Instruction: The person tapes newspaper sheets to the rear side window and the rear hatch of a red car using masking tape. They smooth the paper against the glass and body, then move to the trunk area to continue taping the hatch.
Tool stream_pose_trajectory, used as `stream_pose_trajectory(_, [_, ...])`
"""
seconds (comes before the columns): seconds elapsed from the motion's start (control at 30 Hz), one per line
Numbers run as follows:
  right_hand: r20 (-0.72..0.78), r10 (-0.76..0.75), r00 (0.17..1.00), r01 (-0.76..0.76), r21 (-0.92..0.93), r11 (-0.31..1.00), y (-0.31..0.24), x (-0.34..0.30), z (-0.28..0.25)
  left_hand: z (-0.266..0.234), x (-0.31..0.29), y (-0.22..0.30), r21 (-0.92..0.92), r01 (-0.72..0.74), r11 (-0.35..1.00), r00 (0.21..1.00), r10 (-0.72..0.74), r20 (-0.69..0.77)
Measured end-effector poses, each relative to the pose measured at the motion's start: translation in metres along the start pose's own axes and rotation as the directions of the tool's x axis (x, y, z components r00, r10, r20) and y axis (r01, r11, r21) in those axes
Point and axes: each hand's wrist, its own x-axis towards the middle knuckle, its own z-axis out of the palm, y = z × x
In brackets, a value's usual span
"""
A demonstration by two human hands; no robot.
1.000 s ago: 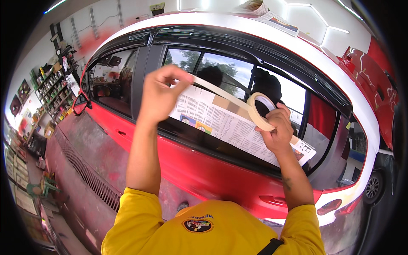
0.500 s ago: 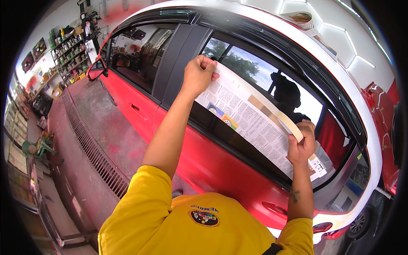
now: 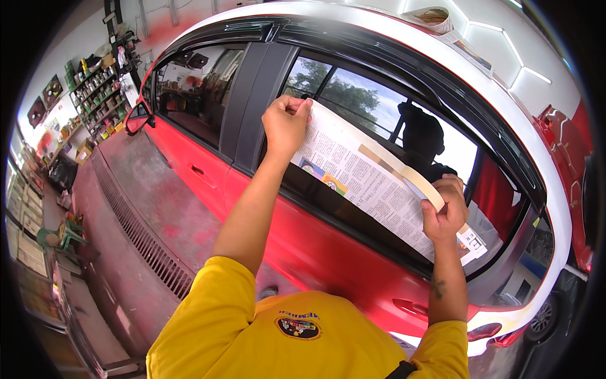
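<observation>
My left hand (image 3: 286,126) pinches the upper left corner of a long sheet of newspaper (image 3: 369,180) between thumb and fingers. A cream strip of masking tape runs along the sheet's upper edge. My right hand (image 3: 446,208) is closed around a roll of masking tape (image 3: 421,185) at the sheet's right part, with the thumb at its near end. The newspaper slants in front of the dark rear side window (image 3: 360,95) of a red car with a white roof. Whether the sheet touches the glass, I cannot tell.
The red car door (image 3: 341,243) lies just beyond my body. A side mirror (image 3: 139,118) sticks out at the far left. Rolled paper (image 3: 432,19) rests on the roof. Shelves of cans (image 3: 98,91) stand at the back left, and a floor grate (image 3: 142,230) runs along the left.
My left hand and the newspaper's left end have come down a little against the window. The right hand keeps its hold on the tape roll. The whole view has shifted slightly.
</observation>
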Motion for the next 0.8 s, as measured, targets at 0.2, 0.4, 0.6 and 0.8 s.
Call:
stream_pose_trajectory(0.2, [0.021,-0.006,1.000,0.007,-0.020,1.000,0.000,0.002,-0.001,-0.006,-0.001,-0.008,0.135,-0.035,0.990,0.953,0.074,-0.294])
stream_pose_trajectory(0.4, [0.106,0.012,0.994,-0.009,-0.032,0.999,-0.006,0.010,-0.014,0.028,-0.053,-0.026,0.369,-0.619,0.694,0.782,0.588,0.206])
stream_pose_trajectory(0.6, [0.402,0.075,0.913,0.035,-0.258,0.966,-0.053,-0.007,-0.100,0.032,-0.056,-0.033,0.469,-0.560,0.683,0.828,0.483,0.286])
stream_pose_trajectory(0.8, [0.502,0.400,0.767,0.075,-0.689,0.721,-0.091,-0.031,-0.179,0.041,-0.057,-0.037,0.440,-0.596,0.671,0.798,0.553,0.238])
